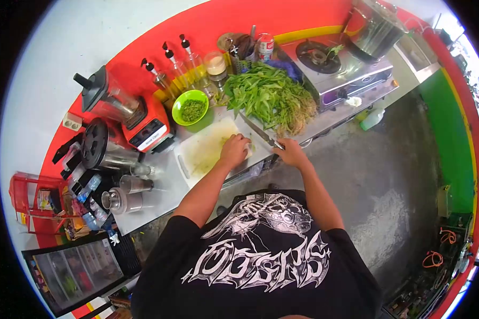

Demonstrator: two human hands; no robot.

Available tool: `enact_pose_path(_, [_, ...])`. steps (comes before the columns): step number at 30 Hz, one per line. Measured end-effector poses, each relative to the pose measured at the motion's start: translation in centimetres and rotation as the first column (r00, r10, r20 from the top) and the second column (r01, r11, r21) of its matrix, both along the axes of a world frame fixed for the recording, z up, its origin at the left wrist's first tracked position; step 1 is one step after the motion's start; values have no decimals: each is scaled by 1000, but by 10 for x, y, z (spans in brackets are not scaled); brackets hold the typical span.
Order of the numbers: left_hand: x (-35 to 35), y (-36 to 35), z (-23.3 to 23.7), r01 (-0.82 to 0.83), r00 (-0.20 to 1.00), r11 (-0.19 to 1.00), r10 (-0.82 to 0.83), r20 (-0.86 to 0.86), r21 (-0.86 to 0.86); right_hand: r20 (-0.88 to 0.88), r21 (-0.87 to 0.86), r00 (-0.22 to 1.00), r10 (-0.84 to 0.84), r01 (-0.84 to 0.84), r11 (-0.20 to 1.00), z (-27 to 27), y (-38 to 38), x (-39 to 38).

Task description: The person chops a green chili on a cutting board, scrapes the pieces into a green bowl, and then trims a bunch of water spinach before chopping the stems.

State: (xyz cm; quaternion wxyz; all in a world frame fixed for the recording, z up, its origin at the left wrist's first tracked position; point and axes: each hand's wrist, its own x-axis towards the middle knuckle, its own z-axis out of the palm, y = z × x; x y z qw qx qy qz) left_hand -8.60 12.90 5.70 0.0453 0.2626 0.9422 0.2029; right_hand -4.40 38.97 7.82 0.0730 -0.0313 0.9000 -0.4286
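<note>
A hand could pass over the near-left part of the white cutting board [194,151] and across the bare counter [162,191] between it and the steel containers [135,184] at left. At the far side, the green bowl [176,112] and red blender [149,133] obstruct, pump bottles [178,69] behind; rightward, the knife [259,129] and leafy heap [266,95] bar the route to the stove [351,80].

A kitchen, and you stood right in it: chopping board [203,151] beneath your left fingers [240,140], blender [150,132] further left, stove [352,65] and steel pot [375,31] beyond your right fingers [286,144]!
</note>
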Motion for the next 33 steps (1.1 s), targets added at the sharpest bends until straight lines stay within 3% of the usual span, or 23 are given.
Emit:
enact_pose_path(8, [-2,30,-15,-109,994,989,111,16,-101,39,6,999,7,-7,1000,8,20,-5])
enact_pose_path(10, [1,35,-22,-89,994,990,81,-74,-113,49,2,999,21,-21,1000,4,15,-9])
enact_pose_path(12, [8,33,-24,-128,987,992,125,-103,-23,-1,-26,1000,30,-30,999,-8,3,-10])
enact_pose_path(13, [11,31,-17,-146,980,984,158,-118,102,-57,-61,998,9,-12,998,-12,-3,-12])
enact_pose_path(15, [18,16,-4,-200,959,928,251,-130,313,-21,-121,999,35,-38,992,-17,-16,-13])
enact_pose_path(16, [21,5,-1,-223,954,924,272,-124,310,9,-179,999,34,-31,983,-19,-23,-13])
enact_pose_path(18, [27,-22,2,-427,899,824,433,75,372,77,-216,996,41,-24,976,-22,-40,-13])
enact_pose_path(20, [35,-51,-1,-464,863,783,504,13,415,142,-249,989,49,-12,968,-25,-59,-13])
enact_pose_path(22, [42,-76,-4,-615,776,626,588,228,479,115,-241,988,99,-69,968,-22,-78,-11])
enact_pose_path(24, [50,-96,-9,-636,750,607,630,198,477,165,-243,980,115,-73,967,-25,-97,-7])
enact_pose_path(27, [58,-118,-20,-700,696,600,695,181,388,103,-222,979,174,-148,964,-35,-122,-2])
enact_pose_path(33, [70,-139,-29,-733,667,542,692,277,410,130,-129,974,186,-170,977,-48,-139,6])
